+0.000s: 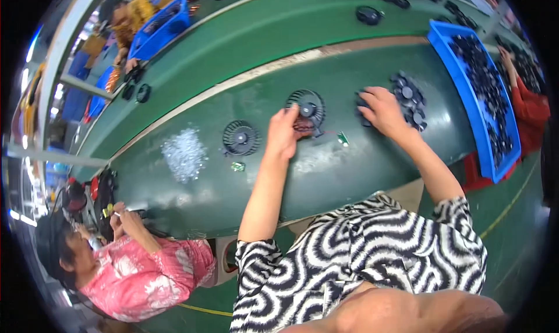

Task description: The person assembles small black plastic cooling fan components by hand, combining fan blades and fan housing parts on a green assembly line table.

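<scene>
My left hand (283, 134) is closed on the lower left rim of a dark round fan grille (312, 95), with the thumb near its hub. Wires and a small green circuit board (343, 138) lie beside it. To the right, my right hand (384, 110) has its fingers curled over a dark bladed piece (363, 113), which looks like a fan blade and is partly hidden. Just beyond that hand is a pile of similar dark fan blades (412, 100). A second fan grille (241, 137) lies left of my left hand, with another green board (237, 166) near it.
Small clear pieces (184, 153) are heaped on the green table's left. A blue tray (466, 91) full of dark parts stands at the right end. Beyond is a green conveyor belt (256, 50) with dark round parts. A co-worker in pink (145, 275) sits at left; others work farther off.
</scene>
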